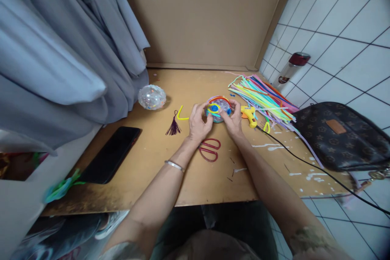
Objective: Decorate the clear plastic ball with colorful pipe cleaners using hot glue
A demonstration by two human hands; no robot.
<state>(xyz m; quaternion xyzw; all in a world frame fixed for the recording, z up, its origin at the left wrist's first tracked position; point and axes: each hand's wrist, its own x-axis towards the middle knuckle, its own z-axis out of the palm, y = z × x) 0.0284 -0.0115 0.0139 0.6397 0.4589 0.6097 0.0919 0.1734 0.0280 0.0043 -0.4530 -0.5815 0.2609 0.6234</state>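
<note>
Between my two hands is a round, clear decorated piece (pixel 219 109) with red, yellow and blue strips curled on it. My left hand (pixel 199 124) grips its left side, thumb near a yellow and blue coil. On the right edge, my right hand (pixel 233 121) presses with thumb and fingers by a small blue coil. Red-handled scissors (pixel 210 150) lie just below my hands, their blades hidden under my left wrist. A yellow glue gun (pixel 250 115) rests to the right of my right hand. Left of my left hand are a bent yellow pipe cleaner (pixel 182 116) and a dark tassel (pixel 174 125).
A heap of colourful pipe cleaners (pixel 265 97) lies at the back right, beside a bottle (pixel 291 71) and a brown patterned bag (pixel 344 136). A clear ball (pixel 152 97) and a black phone (pixel 111 154) are on the left. The glue gun's cord (pixel 304 162) runs off right.
</note>
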